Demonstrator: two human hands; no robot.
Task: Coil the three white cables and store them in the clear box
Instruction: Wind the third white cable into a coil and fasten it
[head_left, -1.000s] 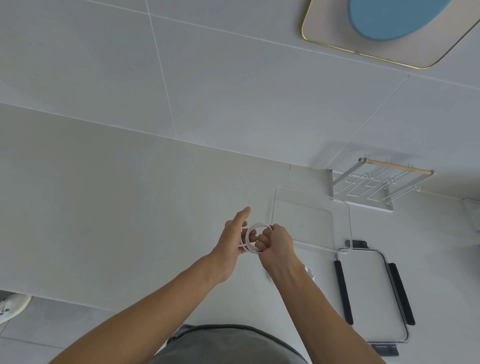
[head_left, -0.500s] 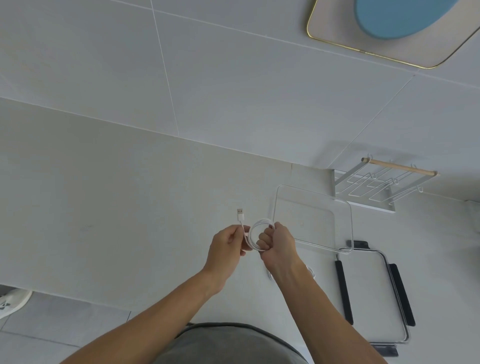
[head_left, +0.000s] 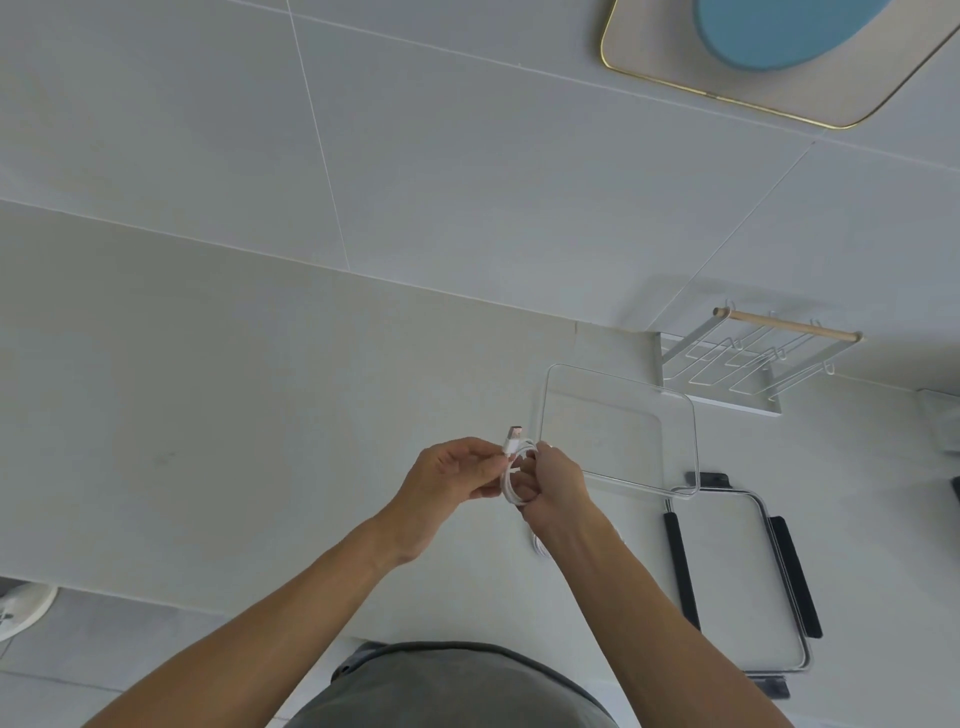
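Since half a second ago the plug (head_left: 514, 435) has tipped closer to the coil and the coil (head_left: 515, 480) has turned from a round, open loop to a narrow edge-on bundle, while both hands have closed in on each other; a second ago the left thumb stuck up and no plug showed at all. Left hand (head_left: 457, 475) pinches the cable just under the plug, fingers curled, so the free end can be steered round the bundle. Right hand (head_left: 558, 480) is wrapped round the coil's far side, fingers curled through the loops, which keeps the turns from springing apart (a loose coil would unwind at once). Both are held in the air just left of the box (head_left: 618, 431), near its front corner, likely so the finished bundle needs only a short move to drop in. Box itself looks to hold nothing yet, though clear walls make that hard to be sure of. More white cable (head_left: 540, 551) peeks out below the right wrist, in front of the box; whether it is the same cable's tail or another one I cannot tell. Lid (head_left: 737, 587) lies in front of the box, to the right, off it, leaving the box open.
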